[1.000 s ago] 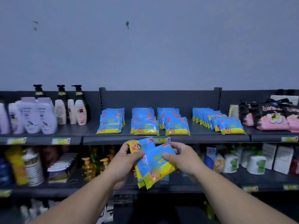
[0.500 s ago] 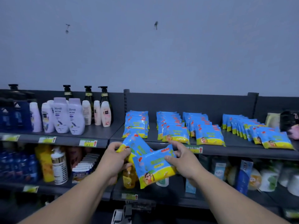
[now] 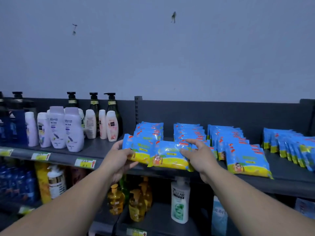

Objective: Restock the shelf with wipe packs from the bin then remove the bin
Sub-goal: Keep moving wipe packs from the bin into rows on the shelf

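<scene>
Both forearms reach up and forward from the bottom corners of the view, and the hands meet in front of the top shelf (image 3: 102, 149), low and just right of its grey upright post (image 3: 138, 108).

The left hand (image 3: 117, 159) is turned palm up. Its thumb lies on the front face of the left pack (image 3: 136, 148) and its fingers curl beneath, gripping that pack by its lower left corner. The right hand (image 3: 200, 158) comes in from the side, back of the hand to the camera. Its thumb presses the face of the right pack (image 3: 167, 155) and its forefinger stretches along the top edge, pinching the pack's right end.

The 2 packs overlap, the right one in front, their lower edges at the shelf's front lip. Whether they rest on the lip cannot be told.

Right of the post, 4 rows of stocked packs (image 3: 189, 133) stand on the shelf. The left pack covers the front of the row nearest the post. Left of the post stand pale lotion bottles (image 3: 73, 130), with dark pump bottles (image 3: 94, 103) behind them. Below the post, on the lower shelf, are amber pump bottles (image 3: 117, 200) and a white bottle (image 3: 179, 201).
</scene>
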`<state>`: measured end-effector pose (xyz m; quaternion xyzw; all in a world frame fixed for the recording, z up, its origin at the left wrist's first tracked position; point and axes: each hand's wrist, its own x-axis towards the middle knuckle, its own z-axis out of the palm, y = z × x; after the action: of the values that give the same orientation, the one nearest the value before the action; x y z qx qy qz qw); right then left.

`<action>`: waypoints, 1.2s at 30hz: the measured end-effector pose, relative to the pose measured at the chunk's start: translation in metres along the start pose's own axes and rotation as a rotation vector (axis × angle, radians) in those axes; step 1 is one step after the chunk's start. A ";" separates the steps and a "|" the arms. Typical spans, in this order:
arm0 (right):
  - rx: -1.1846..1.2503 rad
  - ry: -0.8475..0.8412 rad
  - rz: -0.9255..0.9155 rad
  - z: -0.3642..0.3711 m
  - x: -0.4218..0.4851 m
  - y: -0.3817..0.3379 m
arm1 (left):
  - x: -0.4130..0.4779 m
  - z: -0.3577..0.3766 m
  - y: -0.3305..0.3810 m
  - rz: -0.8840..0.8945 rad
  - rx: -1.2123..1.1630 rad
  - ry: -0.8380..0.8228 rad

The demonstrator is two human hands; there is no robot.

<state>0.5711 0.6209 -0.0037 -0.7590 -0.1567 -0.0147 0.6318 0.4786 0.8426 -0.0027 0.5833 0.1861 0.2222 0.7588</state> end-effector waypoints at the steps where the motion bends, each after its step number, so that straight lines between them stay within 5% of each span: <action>1: -0.007 -0.007 -0.013 0.003 0.007 0.000 | 0.006 0.000 0.000 -0.003 -0.006 0.005; 11: -0.103 -0.031 -0.028 0.079 0.066 0.007 | 0.087 -0.024 -0.002 -0.078 0.135 -0.012; 13: -0.137 -0.017 -0.006 0.095 0.075 0.012 | 0.101 -0.030 0.000 -0.044 0.361 -0.038; 17: -0.223 -0.045 0.051 0.118 0.090 0.018 | 0.122 -0.036 0.017 0.010 1.214 -0.151; 19: -0.228 -0.049 0.080 0.125 0.095 0.020 | 0.133 -0.038 0.023 -0.024 1.318 -0.210; 25: -0.096 0.049 0.121 0.130 0.097 0.025 | 0.168 -0.039 0.016 -0.119 0.948 -0.484; 29: -0.053 0.066 0.008 0.129 0.093 0.027 | 0.171 -0.034 0.012 -0.010 0.880 -0.586; 36: -0.033 0.142 -0.142 0.138 0.103 0.027 | 0.180 -0.036 0.001 0.272 0.881 -0.376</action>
<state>0.6519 0.7725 -0.0343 -0.7533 -0.1648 -0.1158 0.6261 0.6092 0.9714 -0.0147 0.8974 0.0446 0.1104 0.4249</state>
